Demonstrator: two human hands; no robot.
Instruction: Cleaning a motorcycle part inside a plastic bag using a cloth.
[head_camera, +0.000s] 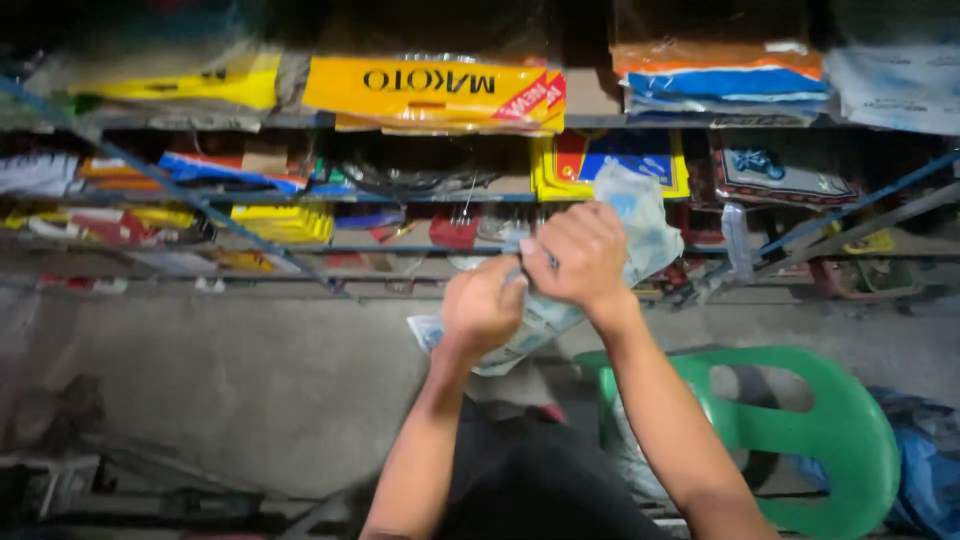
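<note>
Both my hands grip a clear plastic packet (640, 225) with pale blue print, held up in front of a metal shelf rack. My left hand (480, 310) pinches its lower part. My right hand (578, 252) is closed on the middle, close against the left hand. The packet's top sticks up past my right hand, and another part hangs below my left hand. What lies inside the packet is hidden.
The shelf rack (300, 195) holds yellow, orange and blue packaged goods, with a long yellow packet (435, 92) on the top row. A green plastic chair (830, 430) stands at the lower right. A grey concrete floor (230, 380) lies below the rack.
</note>
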